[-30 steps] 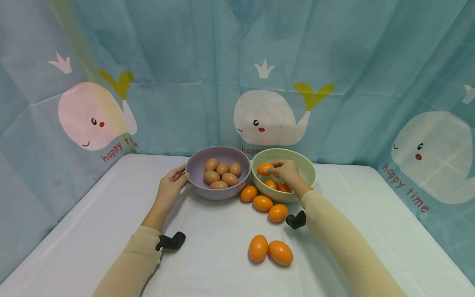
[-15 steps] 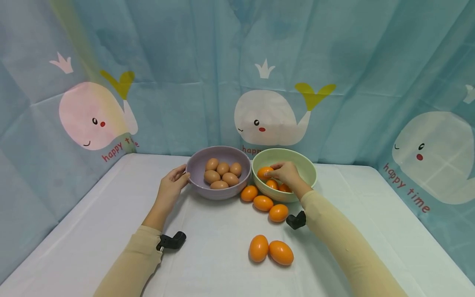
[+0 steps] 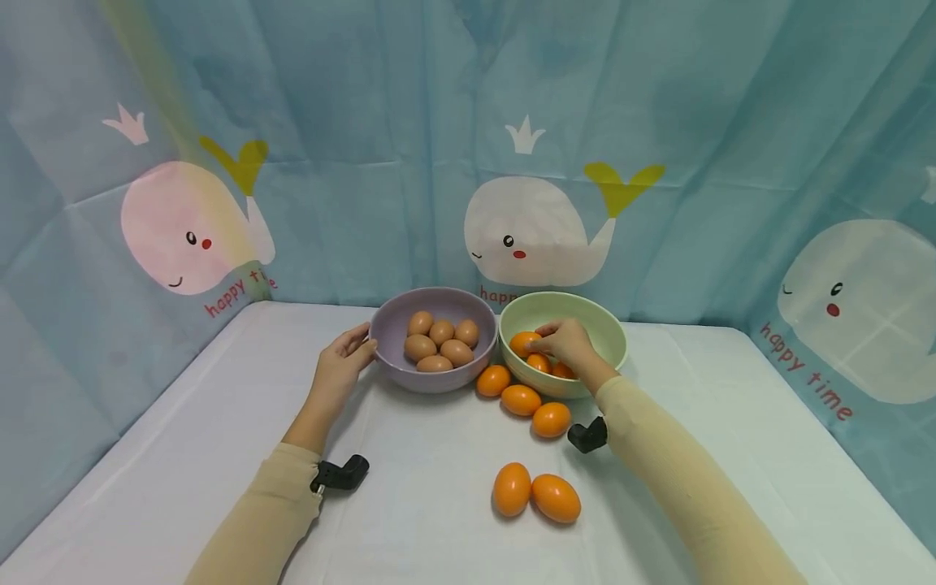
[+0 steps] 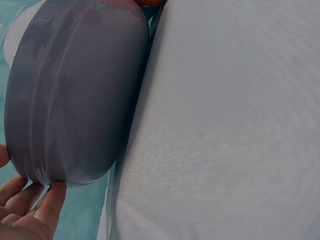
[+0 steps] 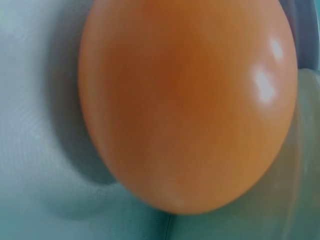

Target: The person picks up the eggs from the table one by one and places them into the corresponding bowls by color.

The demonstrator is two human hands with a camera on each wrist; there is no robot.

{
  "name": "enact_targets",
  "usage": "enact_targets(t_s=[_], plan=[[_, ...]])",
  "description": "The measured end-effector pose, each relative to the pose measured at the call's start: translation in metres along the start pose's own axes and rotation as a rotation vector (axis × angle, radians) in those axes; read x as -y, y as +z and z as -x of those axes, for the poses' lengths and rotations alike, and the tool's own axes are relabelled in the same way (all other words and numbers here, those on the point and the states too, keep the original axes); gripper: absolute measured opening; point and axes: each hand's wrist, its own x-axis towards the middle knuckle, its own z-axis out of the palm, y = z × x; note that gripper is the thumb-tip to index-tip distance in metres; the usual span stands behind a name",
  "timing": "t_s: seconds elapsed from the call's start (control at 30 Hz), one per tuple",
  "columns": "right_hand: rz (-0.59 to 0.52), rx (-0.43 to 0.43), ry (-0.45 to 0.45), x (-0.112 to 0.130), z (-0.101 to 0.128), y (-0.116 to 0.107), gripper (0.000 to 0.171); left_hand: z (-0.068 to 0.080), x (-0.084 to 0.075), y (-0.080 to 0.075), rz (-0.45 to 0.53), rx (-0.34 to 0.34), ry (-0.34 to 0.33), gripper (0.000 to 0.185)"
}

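Observation:
My left hand [image 3: 342, 364] holds the left side of a purple bowl [image 3: 431, 379], thumb at the rim and fingertips [image 4: 50, 200] on the outer wall [image 4: 75, 100]. Several brown eggs [image 3: 439, 341] lie inside it. My right hand [image 3: 569, 344] reaches into the green bowl [image 3: 592, 307] beside it and pinches an orange egg [image 3: 521, 341], low among other orange eggs [image 3: 539, 363]. In the right wrist view a loose orange egg [image 5: 185, 100] on the white cloth fills the frame, next to the green bowl's wall [image 5: 307, 150].
Three orange eggs [image 3: 521, 399] lie on the white table [image 3: 183, 422] in front of the bowls, and two more [image 3: 535, 494] nearer me. A blue whale-print curtain [image 3: 526, 236] closes off the back and sides.
My right hand has lowered the orange egg from above the green bowl's left side down among the eggs inside. My left hand has stayed on the purple bowl.

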Motion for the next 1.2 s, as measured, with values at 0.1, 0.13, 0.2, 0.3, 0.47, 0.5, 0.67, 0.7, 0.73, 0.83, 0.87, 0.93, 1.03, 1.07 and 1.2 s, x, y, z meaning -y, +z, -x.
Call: enact_targets(t_s=[0.1, 0.13, 0.2, 0.3, 0.47, 0.5, 0.67, 0.7, 0.73, 0.83, 0.87, 0.93, 1.03, 1.07, 1.2], plan=[[0.023, -0.001, -0.025, 0.001, 0.002, -0.001, 0.041, -0.001, 0.001, 0.0, 0.006, -0.005, 0.003, 0.054], [0.025, 0.0, -0.031, 0.001, 0.003, -0.001, 0.041, -0.001, 0.001, 0.0, 0.007, -0.003, 0.003, 0.054], [0.017, 0.002, -0.034, 0.001, 0.005, -0.002, 0.041, -0.002, 0.002, 0.0, 0.008, -0.003, -0.006, 0.054], [0.005, 0.0, -0.028, 0.003, 0.008, -0.005, 0.04, -0.002, 0.002, 0.0, 0.008, 0.004, -0.011, 0.055], [0.006, 0.013, -0.043, 0.005, 0.015, -0.009, 0.04, -0.001, 0.003, 0.0, 0.008, -0.001, 0.013, 0.055], [0.001, 0.019, -0.049, 0.005, 0.017, -0.009, 0.04, -0.001, 0.003, 0.0, 0.018, -0.011, 0.018, 0.056], [-0.067, 0.031, -0.099, 0.004, 0.029, -0.012, 0.043, -0.001, 0.002, 0.0, 0.004, -0.016, 0.013, 0.056], [-0.077, 0.031, -0.105, 0.003, 0.033, -0.013, 0.043, -0.001, 0.002, 0.0, 0.003, -0.013, 0.007, 0.056], [-0.09, 0.028, -0.113, 0.003, 0.037, -0.014, 0.042, -0.001, 0.002, 0.0, -0.008, -0.001, 0.002, 0.055], [-0.13, 0.031, -0.131, 0.002, 0.051, -0.016, 0.042, 0.0, 0.001, 0.0, -0.019, 0.01, -0.017, 0.055], [-0.143, 0.032, -0.138, 0.002, 0.056, -0.016, 0.042, 0.0, 0.001, 0.001, -0.022, 0.012, -0.023, 0.055], [-0.172, 0.037, -0.159, 0.003, 0.066, -0.018, 0.043, 0.0, 0.001, 0.0, -0.029, 0.01, -0.032, 0.055], [-0.208, 0.038, -0.192, 0.006, 0.081, -0.021, 0.043, 0.001, 0.001, 0.0, -0.022, 0.006, -0.036, 0.055], [-0.216, 0.038, -0.199, 0.006, 0.086, -0.022, 0.044, 0.001, 0.0, -0.001, -0.021, 0.003, -0.038, 0.055], [-0.232, 0.047, -0.227, 0.005, 0.108, -0.024, 0.043, 0.001, 0.0, -0.002, -0.02, 0.002, -0.033, 0.055]])
